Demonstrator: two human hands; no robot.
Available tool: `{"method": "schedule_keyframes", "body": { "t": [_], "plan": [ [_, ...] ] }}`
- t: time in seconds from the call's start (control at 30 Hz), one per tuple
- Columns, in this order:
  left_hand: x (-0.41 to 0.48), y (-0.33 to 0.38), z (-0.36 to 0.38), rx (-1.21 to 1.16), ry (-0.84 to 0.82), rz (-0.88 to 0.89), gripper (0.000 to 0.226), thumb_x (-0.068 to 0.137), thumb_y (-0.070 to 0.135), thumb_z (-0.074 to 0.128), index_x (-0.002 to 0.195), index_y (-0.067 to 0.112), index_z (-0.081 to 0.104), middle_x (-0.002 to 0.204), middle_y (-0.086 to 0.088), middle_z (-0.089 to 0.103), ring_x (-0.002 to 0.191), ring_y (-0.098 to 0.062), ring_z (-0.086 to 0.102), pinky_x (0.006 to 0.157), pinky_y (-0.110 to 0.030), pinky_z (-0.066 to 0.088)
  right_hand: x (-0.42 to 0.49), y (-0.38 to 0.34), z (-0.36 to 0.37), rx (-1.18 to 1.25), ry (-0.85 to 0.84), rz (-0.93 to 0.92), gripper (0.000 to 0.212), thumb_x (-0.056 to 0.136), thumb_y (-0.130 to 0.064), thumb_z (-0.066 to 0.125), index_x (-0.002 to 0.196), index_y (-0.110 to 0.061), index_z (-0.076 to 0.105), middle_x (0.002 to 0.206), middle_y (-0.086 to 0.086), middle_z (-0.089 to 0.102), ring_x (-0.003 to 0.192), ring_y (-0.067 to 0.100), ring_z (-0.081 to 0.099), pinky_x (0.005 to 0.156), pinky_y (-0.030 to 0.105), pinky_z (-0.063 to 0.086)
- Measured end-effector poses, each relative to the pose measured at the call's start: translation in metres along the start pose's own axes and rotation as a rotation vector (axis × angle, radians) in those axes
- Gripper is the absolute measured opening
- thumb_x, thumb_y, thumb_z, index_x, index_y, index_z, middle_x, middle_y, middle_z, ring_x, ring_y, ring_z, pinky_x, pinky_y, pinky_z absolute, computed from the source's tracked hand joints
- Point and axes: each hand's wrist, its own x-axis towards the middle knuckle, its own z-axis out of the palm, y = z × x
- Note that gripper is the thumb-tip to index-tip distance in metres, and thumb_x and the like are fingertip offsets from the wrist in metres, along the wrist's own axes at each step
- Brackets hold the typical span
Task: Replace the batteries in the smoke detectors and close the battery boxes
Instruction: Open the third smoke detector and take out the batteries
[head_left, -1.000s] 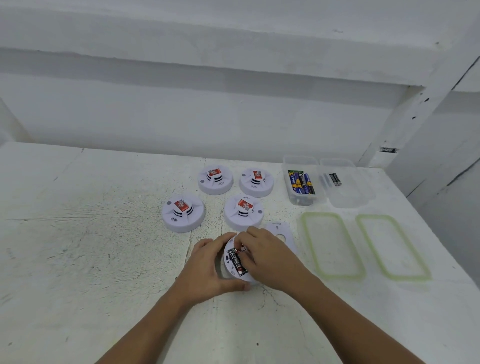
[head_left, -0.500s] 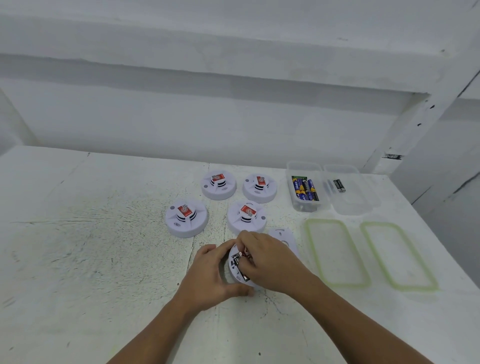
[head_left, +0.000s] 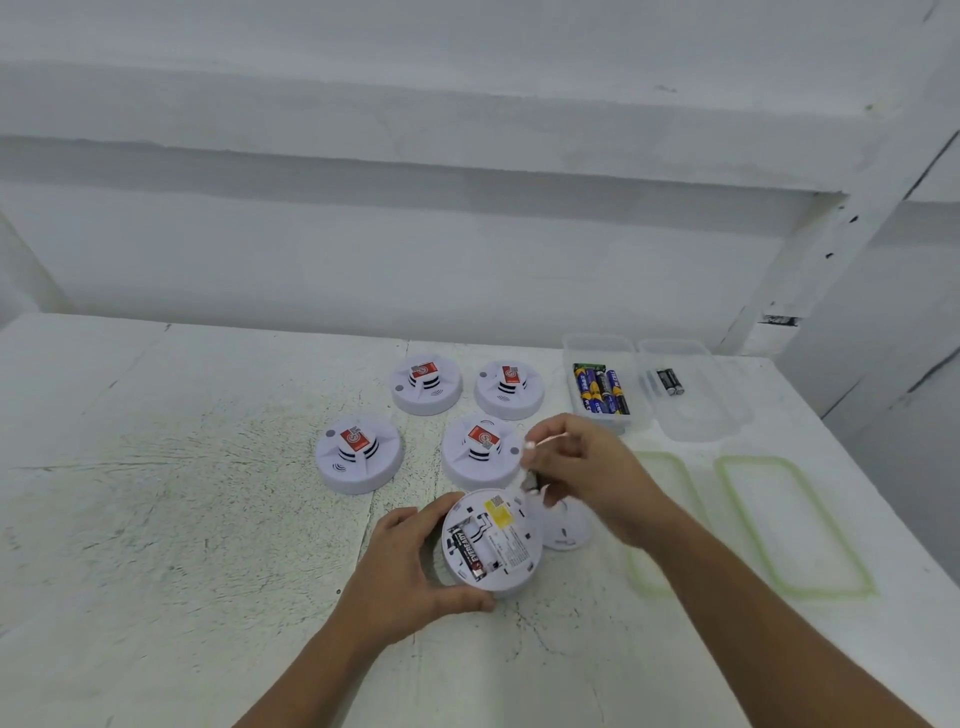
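My left hand (head_left: 410, 566) grips the rim of an upturned white smoke detector (head_left: 506, 540) near the table's front. Its battery bay is open, with one black battery (head_left: 470, 553) lying in the left slot and the slot beside it bare. My right hand (head_left: 592, 470) is raised just above and right of the detector, pinching a second battery (head_left: 530, 467), blurred, between fingertips. The detector's round white back cover (head_left: 566, 527) lies on the table beneath my right hand.
Several more detectors stand face up behind: (head_left: 360, 453), (head_left: 426, 383), (head_left: 509, 388), (head_left: 480, 449). A clear box (head_left: 595, 345) with blue batteries and a clear box (head_left: 701, 415) with black ones sit at the back right. Two green-rimmed lids (head_left: 660, 582) (head_left: 789, 525) lie in front.
My right hand has lifted up and to the right off the detector with a battery in its fingers. One slot of the bay now shows bare. My left hand still steadies the detector.
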Motion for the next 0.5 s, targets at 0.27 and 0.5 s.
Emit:
{"method": "schedule_keyframes", "body": {
  "t": [0.27,0.5],
  "plan": [
    [0.002,0.004,0.001,-0.008,0.023,0.014,0.096,0.038,0.070,0.083,0.111,0.083,0.024,0.118,0.054,0.034,0.115,0.013,0.028,0.086,-0.009,0.028,0.075,-0.026,-0.130,-0.172,0.513,0.037,0.020,0.080,0.009,0.061,0.083,-0.011,0.058,0.074,0.016,0.058,0.046,0.016,0.056,0.049,0.026,0.052],
    [0.002,0.000,0.004,-0.003,0.056,-0.033,0.096,0.031,0.076,0.080,0.118,0.062,0.041,0.116,0.047,0.042,0.114,0.011,0.034,0.087,-0.013,0.032,0.115,-0.004,-0.184,-1.012,0.595,0.154,0.012,0.083,0.007,0.052,0.093,0.003,0.057,0.101,0.024,0.060,0.103,0.040,0.057,0.076,0.035,0.046]
  ]
}}
